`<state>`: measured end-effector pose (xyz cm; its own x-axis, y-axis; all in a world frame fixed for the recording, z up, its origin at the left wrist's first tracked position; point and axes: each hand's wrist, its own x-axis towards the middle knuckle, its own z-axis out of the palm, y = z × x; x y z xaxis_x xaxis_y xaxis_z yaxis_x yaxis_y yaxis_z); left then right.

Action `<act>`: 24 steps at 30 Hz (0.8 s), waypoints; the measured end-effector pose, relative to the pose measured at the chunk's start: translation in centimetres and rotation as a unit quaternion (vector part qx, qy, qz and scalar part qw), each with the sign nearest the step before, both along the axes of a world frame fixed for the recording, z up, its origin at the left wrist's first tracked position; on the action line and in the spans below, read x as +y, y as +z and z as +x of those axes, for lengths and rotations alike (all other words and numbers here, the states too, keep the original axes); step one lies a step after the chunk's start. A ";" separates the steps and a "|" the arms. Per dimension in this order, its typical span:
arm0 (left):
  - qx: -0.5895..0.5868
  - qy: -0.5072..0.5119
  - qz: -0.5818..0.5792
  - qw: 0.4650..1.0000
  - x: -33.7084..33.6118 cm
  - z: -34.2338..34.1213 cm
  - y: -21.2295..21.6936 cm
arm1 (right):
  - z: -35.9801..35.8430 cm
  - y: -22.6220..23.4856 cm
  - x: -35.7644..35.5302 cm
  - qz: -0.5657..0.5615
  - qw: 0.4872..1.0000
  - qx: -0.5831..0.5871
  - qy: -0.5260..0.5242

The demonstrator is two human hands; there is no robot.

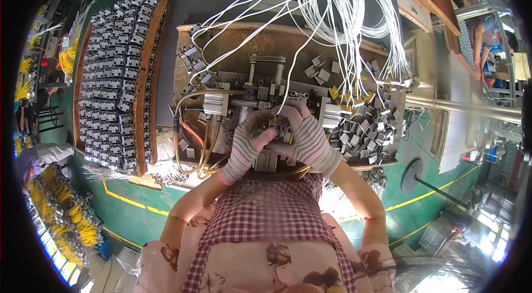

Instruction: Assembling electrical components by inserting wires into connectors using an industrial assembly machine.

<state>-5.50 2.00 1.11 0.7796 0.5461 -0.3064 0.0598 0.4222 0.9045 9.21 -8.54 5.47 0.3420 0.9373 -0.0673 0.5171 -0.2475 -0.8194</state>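
My left hand (249, 142) and my right hand (308, 137), in striped gloves with grey fingers, meet over a metal clamping fixture (266, 161) on the bench. A single white cable (290, 78) comes down from the coils to the fingertips. My right fingers are closed at its lower end. My left fingers and thumb curl closed around a small part that they mostly hide. Above the hands stands a metal frame with an upright rod (267, 59). A pneumatic cylinder (216, 103) sits left of my left hand.
Coiled white cables (338, 2) hang over the bench's back edge. Small grey metal blocks (363, 132) are heaped to the right. Brown air hoses (178, 152) loop at the left. Beyond them stands a wooden rack (151, 71) with rows of blocks. Other people are at the far sides.
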 end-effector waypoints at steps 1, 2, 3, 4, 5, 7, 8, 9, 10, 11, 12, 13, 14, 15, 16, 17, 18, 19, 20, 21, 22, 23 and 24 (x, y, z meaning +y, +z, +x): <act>0.015 -0.010 0.041 0.999 0.2 0.2 0.2 | 0.4 -0.2 0.1 -0.001 1.000 0.000 0.001; 0.016 -0.009 0.041 0.999 0.7 -0.1 0.8 | 0.8 -0.3 0.3 0.040 0.993 -0.107 0.026; 0.049 -0.019 0.231 0.972 1.7 -0.3 2.4 | 1.2 -0.7 0.5 0.081 0.973 -0.210 0.051; 0.078 -0.030 0.412 0.907 2.6 -0.6 3.3 | 1.5 -1.2 0.8 0.080 0.973 -0.209 0.049; 0.079 -0.034 0.412 0.907 3.5 -0.7 3.2 | 1.8 -2.1 1.1 0.078 0.968 -0.235 0.043; 0.041 -0.259 0.612 0.746 5.2 -0.6 2.7 | 1.7 -3.5 1.2 0.074 0.962 -0.258 0.043; 0.046 -0.268 0.687 0.674 5.0 -0.3 1.9 | 1.5 -4.1 1.3 0.076 0.967 -0.241 0.016; 0.049 -0.268 0.684 0.676 5.3 -0.2 1.2 | 1.5 -4.4 1.6 0.080 0.972 -0.223 -0.008; 0.059 -0.319 0.704 0.632 5.7 0.0 0.6 | 1.1 -4.5 1.7 0.078 0.973 -0.219 -0.005; 0.068 -0.368 0.719 0.586 6.1 0.1 0.1 | 0.6 -4.4 1.7 0.079 0.978 -0.191 -0.029; 0.067 -0.372 0.715 0.588 6.5 0.5 0.2 | 0.3 -4.2 1.7 0.078 0.982 -0.163 -0.055; 0.056 -0.397 0.712 0.576 7.0 0.8 0.6 | 0.3 -4.0 1.8 0.074 0.983 -0.160 -0.057; 0.045 -0.421 0.709 0.564 7.2 0.9 0.7 | 0.2 -3.9 1.9 0.075 0.985 -0.138 -0.076; 0.043 -0.424 0.706 0.565 7.3 1.0 0.5 | 0.2 -3.8 2.0 0.077 0.985 -0.117 -0.098; 0.036 -0.422 0.710 0.562 7.4 1.0 0.3 | 0.0 -4.2 1.8 0.074 0.985 -0.116 -0.100; 0.028 -0.419 0.714 0.560 7.4 1.1 0.2 | -0.2 -4.9 1.5 0.096 0.983 -0.103 -0.115; 0.028 -0.420 0.713 0.561 7.4 1.2 0.3 | -0.4 -4.8 1.7 0.118 0.981 -0.088 -0.130; 0.034 -0.430 0.712 0.553 7.4 1.4 0.5 | -0.3 -4.4 1.6 0.116 0.981 -0.088 -0.130; 0.040 -0.440 0.712 0.545 7.3 1.5 0.6 | 0.0 -3.8 1.5 0.081 0.985 -0.094 -0.118; 0.041 -0.438 0.712 0.547 7.3 1.4 0.5 | 0.4 -2.8 1.6 0.048 0.988 -0.101 -0.104; 0.028 -0.419 0.724 0.547 7.3 1.0 0.2 | 1.2 -2.2 1.0 0.083 0.987 -0.092 -0.099; 0.015 -0.400 0.735 0.547 7.3 0.7 -0.1 | 2.4 -1.6 0.0 0.118 0.985 -0.082 -0.095; 0.015 -0.400 0.737 0.545 7.3 0.9 0.2 | 3.8 -0.7 -1.1 0.104 0.964 -0.166 -0.182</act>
<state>-4.64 9.28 1.34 0.9557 -0.2940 -0.0132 -0.2840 -0.9333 0.2195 12.96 -9.68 4.78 0.6204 0.7333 0.2782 0.6696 -0.3106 -0.6746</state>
